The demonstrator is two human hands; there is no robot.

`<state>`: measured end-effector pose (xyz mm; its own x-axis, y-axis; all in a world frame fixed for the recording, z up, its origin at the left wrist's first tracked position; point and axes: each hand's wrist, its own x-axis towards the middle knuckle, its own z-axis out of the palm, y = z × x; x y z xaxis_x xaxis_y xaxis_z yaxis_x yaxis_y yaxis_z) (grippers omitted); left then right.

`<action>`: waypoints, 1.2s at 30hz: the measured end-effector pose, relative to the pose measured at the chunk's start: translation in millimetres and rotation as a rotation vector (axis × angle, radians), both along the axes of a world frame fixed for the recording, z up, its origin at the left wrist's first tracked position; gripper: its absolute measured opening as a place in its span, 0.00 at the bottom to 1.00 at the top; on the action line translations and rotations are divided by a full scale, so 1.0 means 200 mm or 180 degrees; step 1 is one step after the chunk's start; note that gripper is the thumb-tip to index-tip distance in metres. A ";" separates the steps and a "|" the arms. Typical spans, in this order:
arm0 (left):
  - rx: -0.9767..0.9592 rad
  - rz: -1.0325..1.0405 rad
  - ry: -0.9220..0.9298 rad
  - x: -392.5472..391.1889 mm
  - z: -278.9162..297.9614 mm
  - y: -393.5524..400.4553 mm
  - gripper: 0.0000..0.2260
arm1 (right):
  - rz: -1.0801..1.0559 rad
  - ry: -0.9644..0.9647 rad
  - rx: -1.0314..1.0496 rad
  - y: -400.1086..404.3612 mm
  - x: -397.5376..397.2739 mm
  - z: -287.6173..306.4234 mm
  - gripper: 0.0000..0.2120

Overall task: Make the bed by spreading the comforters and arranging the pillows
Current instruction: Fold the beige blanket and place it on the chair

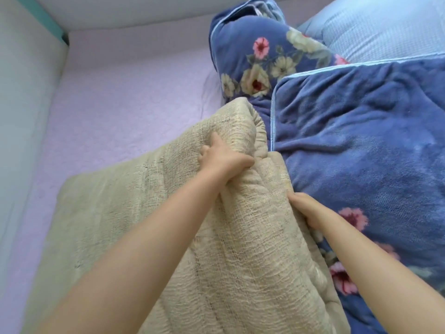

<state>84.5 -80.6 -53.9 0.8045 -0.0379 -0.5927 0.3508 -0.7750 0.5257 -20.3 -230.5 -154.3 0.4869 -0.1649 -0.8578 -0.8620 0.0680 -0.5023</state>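
A: Two hands were on the beige comforter [231, 249], weren't they?

B: Yes. The left hand [222, 157] was closed around a bunched fold near its raised far corner, fingers dug into the gauzy cloth. The right hand [307, 209] gripped the comforter's right edge lower down, its fingers tucked under the fold, so only the back of the hand showed.

A: And where did that comforter lie?

B: It ran from the near edge of the view up the middle, a thick folded ridge between the two forearms, with a flatter part spread out to the left over the lilac sheet [125, 97].

A: What was beside it?

B: A blue floral blanket [361, 145] touched it on the right and covered that side of the bed. Part of the same fabric stood heaped in a tall mound [250, 51] beyond the beige corner. Behind that, at the far right, was a pale blue pillow [385, 27] with a fine checked texture.

A: And the left side?

B: The sheet was bare there, meeting a pale wall [26, 92] along the bed's left edge.
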 end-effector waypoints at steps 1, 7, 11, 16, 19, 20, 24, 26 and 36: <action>-0.0093 0.0086 0.0036 0.00 0.00 0.05 0.46 | -0.0064 -0.0021 -0.0003 0.02 0.00 0.01 0.21; -0.0459 0.0448 0.0007 -0.20 0.15 0.35 0.36 | 0.0227 -0.0497 -0.0085 0.16 -0.11 0.11 0.11; -0.0525 0.0586 -0.0363 -0.47 0.30 0.52 0.49 | 0.0818 -0.1173 -0.0420 0.29 -0.17 0.33 0.05; -0.1048 0.1320 -0.0461 -0.68 0.46 0.78 0.32 | 0.1114 -0.1899 -0.0738 0.49 -0.31 0.61 0.08; -0.2001 0.1667 -0.0490 -0.85 0.56 0.93 0.11 | 0.1242 -0.2133 -0.0821 0.60 -0.42 0.75 0.05; -0.2256 0.1716 -0.0583 -0.92 0.61 0.97 0.09 | 0.1276 -0.2261 -0.0773 0.64 -0.46 0.79 0.06; -0.2756 0.1819 -0.1007 -1.18 0.77 1.15 0.09 | 0.1369 -0.2680 -0.0549 0.80 -0.59 0.99 0.13; -0.2746 0.1845 -0.1233 -1.29 0.86 1.23 0.09 | 0.1410 -0.2883 -0.0442 0.87 -0.64 1.09 0.10; -0.2194 0.2260 -0.2485 -2.07 1.24 1.40 0.08 | 0.2057 -0.3381 0.0448 1.19 -0.95 1.45 0.04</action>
